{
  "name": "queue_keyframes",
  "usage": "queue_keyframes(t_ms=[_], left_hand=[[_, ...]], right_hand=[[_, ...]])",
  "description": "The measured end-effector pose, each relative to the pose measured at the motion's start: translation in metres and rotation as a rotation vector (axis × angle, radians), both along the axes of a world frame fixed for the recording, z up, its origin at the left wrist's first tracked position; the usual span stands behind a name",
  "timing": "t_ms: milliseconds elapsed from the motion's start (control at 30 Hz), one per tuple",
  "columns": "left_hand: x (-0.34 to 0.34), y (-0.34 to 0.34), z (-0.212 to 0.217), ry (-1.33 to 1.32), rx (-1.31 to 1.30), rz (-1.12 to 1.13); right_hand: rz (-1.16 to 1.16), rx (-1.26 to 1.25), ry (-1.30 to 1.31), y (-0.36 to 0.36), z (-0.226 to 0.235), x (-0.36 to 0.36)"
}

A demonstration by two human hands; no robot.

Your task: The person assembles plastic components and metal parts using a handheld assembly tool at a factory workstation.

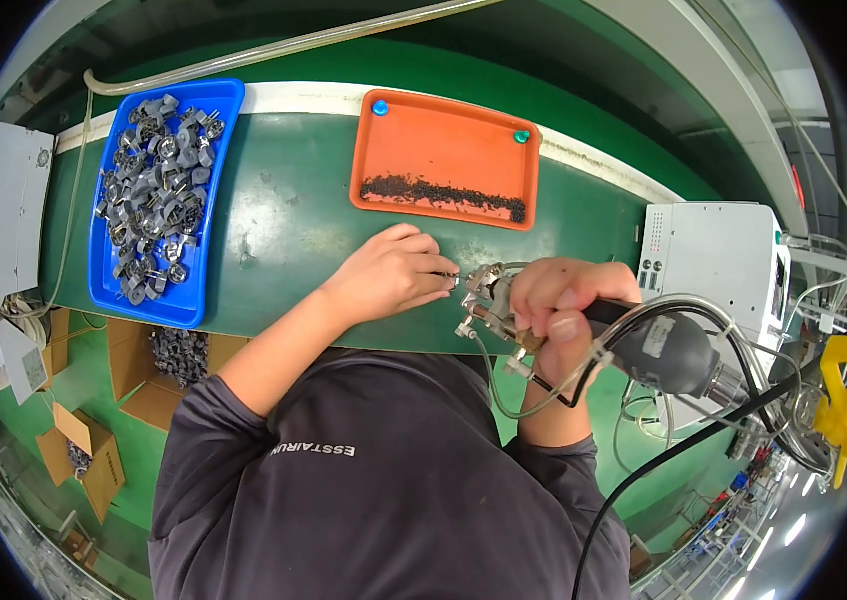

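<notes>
Right hand wrapped round black hand tool with hoses, tool's metal head pointing toward left hand. Left fingers pinched on small part, mostly hidden, right at the tool head; can't tell if they touch. Both over green table. Left: blue tray heaped with grey parts. Farther, past the hands: orange tray, tiny black pieces along its near side.
</notes>
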State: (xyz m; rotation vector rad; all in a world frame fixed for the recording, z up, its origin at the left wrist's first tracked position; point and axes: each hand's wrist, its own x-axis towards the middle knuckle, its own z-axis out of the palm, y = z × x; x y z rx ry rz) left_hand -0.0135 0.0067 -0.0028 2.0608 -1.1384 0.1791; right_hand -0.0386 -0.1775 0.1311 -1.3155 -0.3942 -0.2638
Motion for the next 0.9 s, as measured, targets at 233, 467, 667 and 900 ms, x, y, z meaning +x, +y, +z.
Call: queue_keyframes(t_ms=[233,467,667,900], left_hand=[[-0.001,0.003,0.004,-0.01,0.026,0.001],[-0.001,-0.003,0.006,0.029,0.041,0.021],[-0.002,-0.004,0.0,-0.059,0.067,0.03],[-0.002,-0.006,0.002,-0.07,0.077,0.011]], right_hand=[[0.022,0.148,-0.108,-0.033,0.026,-0.009],[0.095,-0.024,-0.158,-0.044,0.018,-0.008],[-0.001,0.103,-0.096,-0.036,0.011,-0.013],[0.022,0.117,-0.078,-0.032,0.008,-0.019]])
